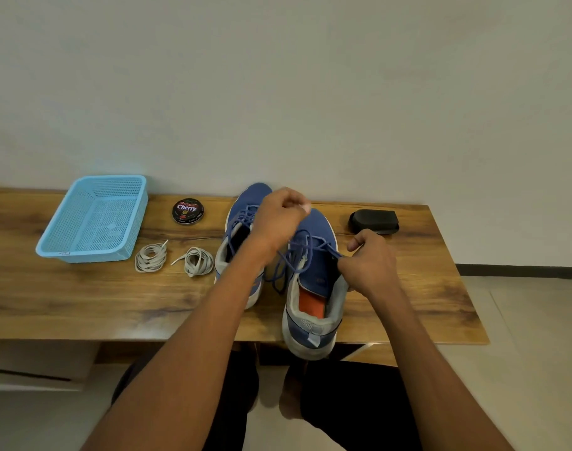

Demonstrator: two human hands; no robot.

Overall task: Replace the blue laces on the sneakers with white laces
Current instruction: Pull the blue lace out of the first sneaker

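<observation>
I see both sneakers on the table (66, 297), toes to the wall. Right sneaker (314, 288) sits nearer me, heel over the table edge; left sneaker (242, 242) is just beside it, partly behind my left forearm.

Blue lace (289, 255) on the right sneaker is loose, strands lifted off the tongue. Right hand (370, 262) has its fingers curled, pinching a strand at the shoe's right side. Left hand (279, 219) is raised above the shoes, fingers closed; a strand runs up toward it, but I can't tell for sure that it holds the lace end.

Handling, my read: lace is thin, soft, light cord, no stiffness, likely drags in the eyelets. Best hold is close to an eyelet or on the tip. Shoe is light and may slide when pulled, so brace it by the collar.

White laces (151, 257) and (198, 261) lie coiled, flat and floppy, left of the shoes; tips stick out, pick up there.

Hidden: eyelets under my hands, how many rows are undone, left shoe's lacing mostly. Right shoe's toe is covered by the left hand.
</observation>
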